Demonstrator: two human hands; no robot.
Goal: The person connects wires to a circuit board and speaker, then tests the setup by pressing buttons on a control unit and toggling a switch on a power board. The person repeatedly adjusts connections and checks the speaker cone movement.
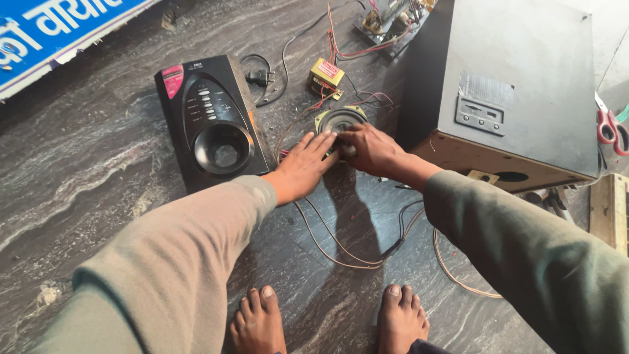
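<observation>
A small round speaker driver point(338, 122) with a metal frame lies on the dark marble floor. My left hand point(303, 165) rests flat against its near left side, fingers spread. From the right, my right hand point(371, 149) grips the driver's near edge, fingers curled on it. Thin wires point(341, 248) run from the driver toward my bare feet.
A black speaker front panel point(211, 123) lies left of the hands. A large dark speaker cabinet point(517, 92) stands on the right. A yellow transformer point(325, 76), a circuit board point(386, 23) and a plug point(260, 77) lie behind. Red-handled scissors point(610, 130) lie far right. A blue sign point(52, 33) sits top left.
</observation>
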